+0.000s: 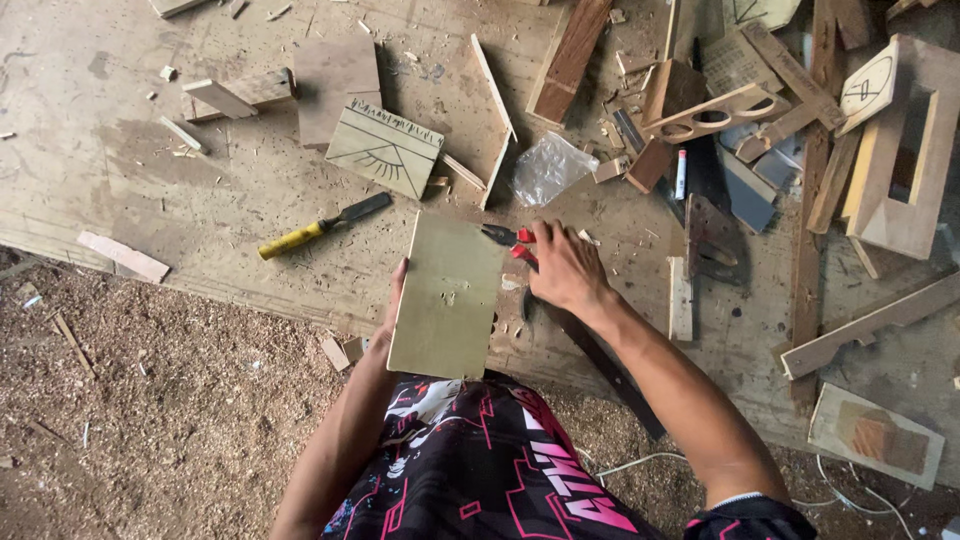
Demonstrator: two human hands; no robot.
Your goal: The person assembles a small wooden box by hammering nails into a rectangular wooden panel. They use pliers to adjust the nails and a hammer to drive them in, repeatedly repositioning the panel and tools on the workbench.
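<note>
Plywood board [447, 296] overhangs the surface's [200, 210] near edge, left hand [393, 300] gripping its 9 o'clock side. Right hand [565, 268] clasps pliers [508, 240] at 2 o'clock; sawdust floor [150, 400] below.

We see a pale olive board [447, 293], red-handled pliers [512, 240], a yellow-handled chisel [322, 226], and black-pink patterned shorts [480, 465].

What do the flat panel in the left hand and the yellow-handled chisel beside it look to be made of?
The flat panel, held at its edge by the left hand, looks like thin plywood or fibreboard: matte, pale greenish-tan, smooth, with small scuffs. The chisel seems to have a glossy yellow plastic handle and a dark, dull steel blade. The right hand rests on red-handled pliers.
</note>
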